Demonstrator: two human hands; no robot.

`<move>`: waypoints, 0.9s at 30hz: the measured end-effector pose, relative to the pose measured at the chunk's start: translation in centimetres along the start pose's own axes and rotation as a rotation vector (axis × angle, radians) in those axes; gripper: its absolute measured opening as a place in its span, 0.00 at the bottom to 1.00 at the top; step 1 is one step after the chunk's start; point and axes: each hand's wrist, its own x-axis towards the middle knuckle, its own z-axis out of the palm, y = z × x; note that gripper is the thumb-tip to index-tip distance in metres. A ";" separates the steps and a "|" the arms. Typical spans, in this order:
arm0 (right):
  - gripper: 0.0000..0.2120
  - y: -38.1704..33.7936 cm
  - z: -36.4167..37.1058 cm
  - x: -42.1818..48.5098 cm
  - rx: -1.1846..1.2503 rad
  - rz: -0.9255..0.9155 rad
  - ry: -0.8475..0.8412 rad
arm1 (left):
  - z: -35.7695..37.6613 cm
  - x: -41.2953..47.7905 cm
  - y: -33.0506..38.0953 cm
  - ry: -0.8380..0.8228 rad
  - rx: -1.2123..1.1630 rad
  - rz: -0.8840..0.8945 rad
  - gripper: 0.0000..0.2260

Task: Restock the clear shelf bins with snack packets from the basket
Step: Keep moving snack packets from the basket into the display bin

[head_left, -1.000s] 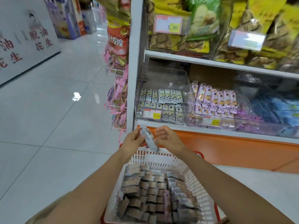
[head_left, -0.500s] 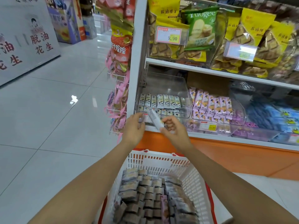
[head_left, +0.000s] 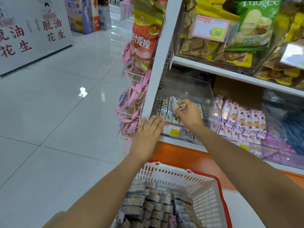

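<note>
Single head-worn wide-angle view, aimed forward and down along both forearms.

The camera sits above and behind the hands, near enough that the forearms fill the lower frame. The right hand (head_left: 187,113), pinching a snack packet (head_left: 174,103) over the clear bin (head_left: 211,96), lies near the picture's middle. The left hand (head_left: 148,137) is just below and left of it. The basket (head_left: 181,173) lies under the hands, cut by the bottom edge. Shelves (head_left: 230,71) rise above and right of the hands, and tiled floor (head_left: 57,112) recedes to their left.

Silvery snack packet (head_left: 174,104), tilted, above the rows of packets (head_left: 162,105) in the clear bin (head_left: 195,87) at the shelf's (head_left: 181,143) left end; white basket (head_left: 181,175) holds more.
</note>
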 end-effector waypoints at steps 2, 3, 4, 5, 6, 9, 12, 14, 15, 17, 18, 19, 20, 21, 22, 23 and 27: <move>0.14 0.5 1.2 1.8 -0.075 -0.011 0.007 | 0.8 0.2 -0.1 0.070 0.005 0.012 0.40; 0.14 0.7 1.7 2.6 -0.110 -0.011 0.007 | 1.1 0.2 -0.1 0.094 -0.007 0.015 0.39; 0.14 0.9 2.2 3.3 -0.147 -0.011 0.006 | 1.4 0.2 -0.2 0.112 -0.024 0.018 0.39; 0.14 1.3 2.7 4.1 -0.184 -0.011 0.004 | 1.5 0.3 -0.2 0.128 -0.042 0.015 0.38; 0.15 1.6 3.2 4.7 -0.219 -0.013 0.001 | 1.7 0.3 -0.2 0.139 -0.059 0.012 0.38; 0.16 2.4 4.7 6.2 -0.303 -0.022 -0.036 | 2.3 0.5 -0.3 0.163 -0.114 0.006 0.37; 0.16 2.8 5.7 6.9 -0.362 -0.007 -0.070 | 2.6 0.5 -0.2 0.168 -0.149 -0.011 0.36; 0.14 3.0 5.7 7.1 -0.342 0.015 -0.101 | 2.5 0.5 -0.1 0.169 -0.165 -0.012 0.35; 0.13 3.1 5.5 7.1 -0.337 0.019 -0.124 | 2.4 0.4 -0.1 0.163 -0.173 -0.010 0.35; 0.15 3.0 4.8 6.9 -0.334 0.006 -0.168 | 2.1 0.4 0.0 0.142 -0.175 -0.006 0.36; 0.16 2.7 4.3 6.4 -0.319 -0.010 -0.173 | 1.9 0.3 0.0 0.132 -0.176 -0.003 0.37; 0.17 2.4 3.8 5.8 -0.289 -0.027 -0.162 | 1.7 0.3 0.1 0.120 -0.175 -0.003 0.37; 0.16 2.0 3.4 5.0 -0.246 -0.042 -0.134 | 1.5 0.2 0.1 0.107 -0.174 -0.005 0.37; 0.15 1.7 2.9 4.1 -0.196 -0.064 -0.096 | 1.3 0.1 0.2 0.096 -0.175 -0.010 0.37; 0.14 1.4 2.5 3.0 -0.139 -0.082 -0.062 | 1.1 0.0 0.2 0.083 -0.181 -0.015 0.37; 0.12 1.0 2.2 1.9 -0.078 -0.103 -0.034 | 0.7 -0.1 0.3 0.067 -0.190 -0.017 0.37; 0.10 -1.5 0.4 -3.1 0.156 -0.198 0.051 | -0.5 -0.9 0.2 -0.006 -0.210 -0.009 0.37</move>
